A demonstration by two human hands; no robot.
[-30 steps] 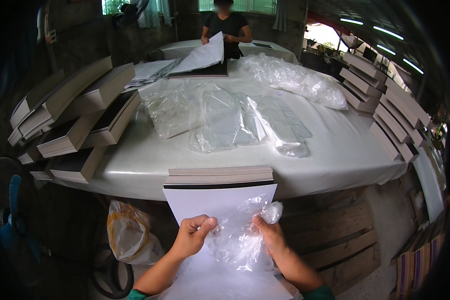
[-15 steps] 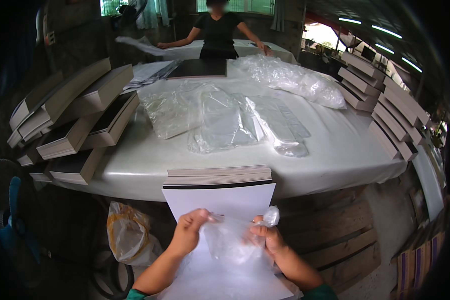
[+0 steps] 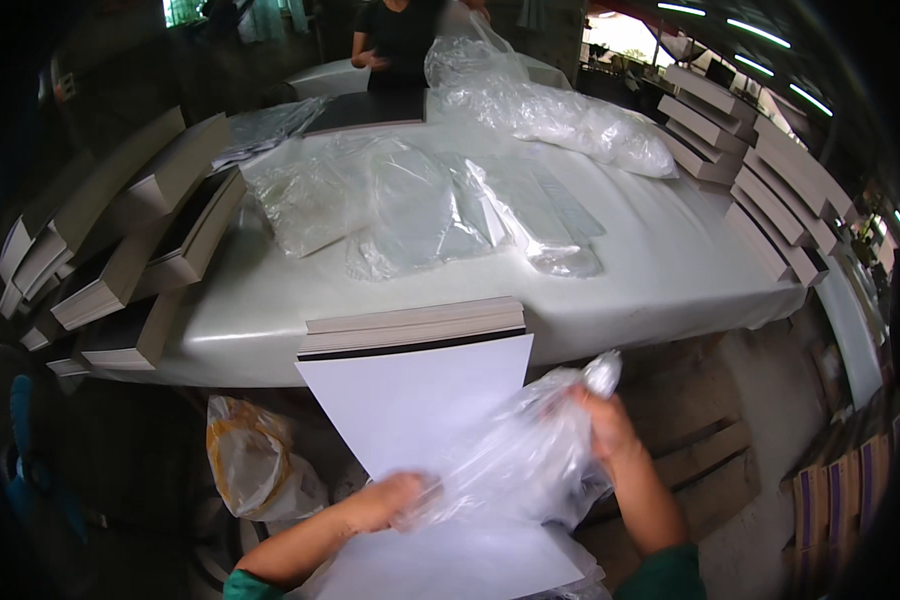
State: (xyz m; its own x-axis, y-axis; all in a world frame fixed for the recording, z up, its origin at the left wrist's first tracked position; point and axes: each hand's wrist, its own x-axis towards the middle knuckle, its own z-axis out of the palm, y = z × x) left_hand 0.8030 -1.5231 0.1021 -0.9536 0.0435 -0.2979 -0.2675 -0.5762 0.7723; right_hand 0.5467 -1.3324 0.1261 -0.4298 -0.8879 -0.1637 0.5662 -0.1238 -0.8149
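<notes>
A crumpled clear plastic bag [image 3: 520,440] stretches between my two hands. My right hand [image 3: 602,425] is closed around its upper end, where a bunched tip sticks out above the fist. My left hand [image 3: 395,500], slightly blurred, is closed on the bag's lower left edge. Behind the bag a large white sheet [image 3: 410,395] slopes down from a thick block of pale pages [image 3: 415,325] at the table's front edge. Another white surface [image 3: 460,560] lies below my hands, with clear plastic around it.
Flat clear plastic bags [image 3: 410,220] lie on the white-covered table [image 3: 660,270], with a bulky plastic heap [image 3: 580,125] behind. Thick book-like blocks are stacked left [image 3: 160,255] and right [image 3: 785,200]. A lined bin [image 3: 255,460] and blue fan [image 3: 20,440] stand at left. A person [image 3: 400,45] stands opposite.
My right hand has moved up and right, drawing the bag out wider; my left hand has gone lower. The person opposite has lifted plastic from the heap. The view has shifted slightly.
</notes>
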